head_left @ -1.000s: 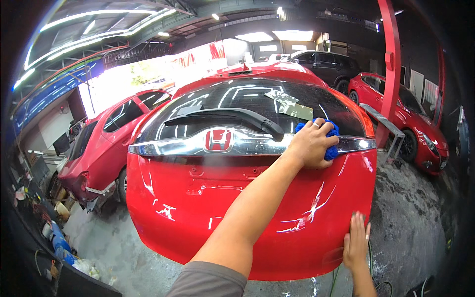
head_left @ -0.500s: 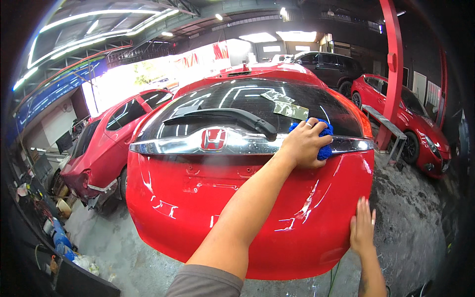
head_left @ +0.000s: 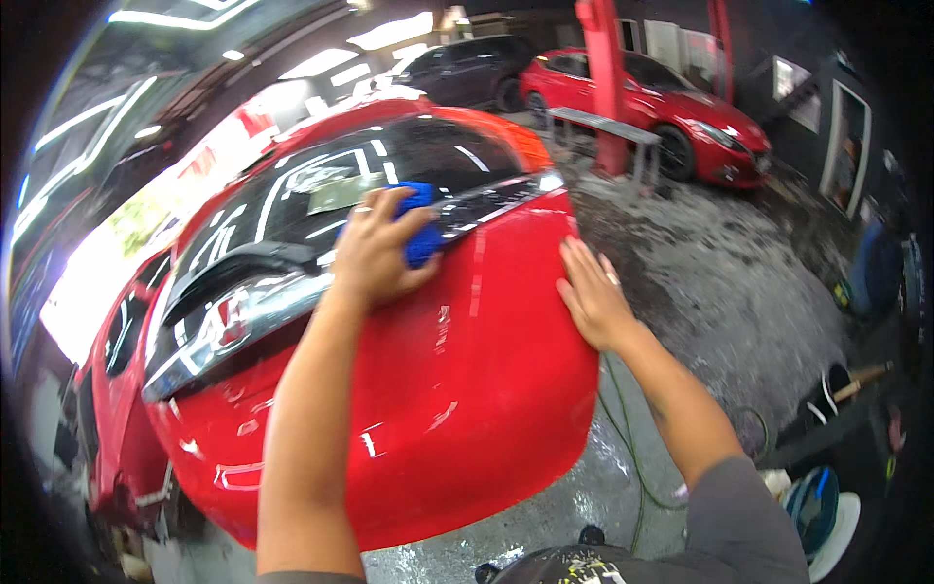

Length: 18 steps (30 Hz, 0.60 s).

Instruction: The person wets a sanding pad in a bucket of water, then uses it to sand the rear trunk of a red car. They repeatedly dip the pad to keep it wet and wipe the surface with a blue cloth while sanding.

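Note:
My left hand [head_left: 377,245] is closed around a fluffy blue microfiber cloth [head_left: 422,229], pressed to the chrome trim [head_left: 486,207] below the rear window. The trim crosses the red tailgate [head_left: 457,360] of a car. At the tailgate's right edge, my right hand [head_left: 593,297] lies flat with its fingers stretched out, holding nothing. A black rear wiper [head_left: 238,268] rests across the lower glass [head_left: 292,209], left of the cloth. Light patterned stickers or sheets [head_left: 342,193] show on the glass just beyond my left hand. The emblem [head_left: 231,323] on the trim is blurred.
Another red car [head_left: 671,112] stands at the far right by a red post [head_left: 605,88] and a grey bench [head_left: 603,125]. A red car [head_left: 122,389] is close on the left. A green hose [head_left: 632,448] lies on the wet floor, near buckets [head_left: 815,511] at lower right.
The view has swung right and tilted, coming nearer the tailgate's right side. My left hand still grips the cloth on the trim. My right hand sits higher along the tailgate's edge.

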Tool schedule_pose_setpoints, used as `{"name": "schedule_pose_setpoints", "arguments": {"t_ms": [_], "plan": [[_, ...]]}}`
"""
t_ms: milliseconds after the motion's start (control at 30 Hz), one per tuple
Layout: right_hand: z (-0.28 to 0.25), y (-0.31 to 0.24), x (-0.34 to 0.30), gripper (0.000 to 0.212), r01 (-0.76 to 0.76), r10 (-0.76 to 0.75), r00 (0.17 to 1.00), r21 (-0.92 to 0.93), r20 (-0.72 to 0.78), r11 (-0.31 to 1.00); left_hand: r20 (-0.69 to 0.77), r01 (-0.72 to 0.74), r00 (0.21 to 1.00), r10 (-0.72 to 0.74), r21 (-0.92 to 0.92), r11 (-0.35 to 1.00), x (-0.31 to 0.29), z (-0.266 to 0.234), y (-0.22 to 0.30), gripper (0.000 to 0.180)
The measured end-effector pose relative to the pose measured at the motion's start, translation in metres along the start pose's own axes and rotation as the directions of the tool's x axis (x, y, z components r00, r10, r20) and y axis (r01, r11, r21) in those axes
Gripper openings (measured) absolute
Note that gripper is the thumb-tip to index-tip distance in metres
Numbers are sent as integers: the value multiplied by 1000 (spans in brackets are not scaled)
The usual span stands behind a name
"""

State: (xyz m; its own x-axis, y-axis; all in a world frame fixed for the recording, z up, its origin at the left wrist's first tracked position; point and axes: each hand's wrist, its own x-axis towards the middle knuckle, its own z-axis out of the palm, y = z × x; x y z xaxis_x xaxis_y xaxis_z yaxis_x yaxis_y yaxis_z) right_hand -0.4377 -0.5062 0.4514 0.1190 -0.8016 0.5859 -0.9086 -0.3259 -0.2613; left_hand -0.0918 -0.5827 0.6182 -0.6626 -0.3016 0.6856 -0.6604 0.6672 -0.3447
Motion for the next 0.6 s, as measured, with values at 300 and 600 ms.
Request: {"name": "schedule_pose_setpoints", "arguments": {"t_ms": [300,600], "plan": [[5,6,-59,68,36,-31,991,-30,134,999,78,31,996,-31,-1,1000,3,-5,11,55],[-3,53,31,66,106,-108,991,29,77,994,77,36,996,-34,-17,999,5,-1,12,57]]}}
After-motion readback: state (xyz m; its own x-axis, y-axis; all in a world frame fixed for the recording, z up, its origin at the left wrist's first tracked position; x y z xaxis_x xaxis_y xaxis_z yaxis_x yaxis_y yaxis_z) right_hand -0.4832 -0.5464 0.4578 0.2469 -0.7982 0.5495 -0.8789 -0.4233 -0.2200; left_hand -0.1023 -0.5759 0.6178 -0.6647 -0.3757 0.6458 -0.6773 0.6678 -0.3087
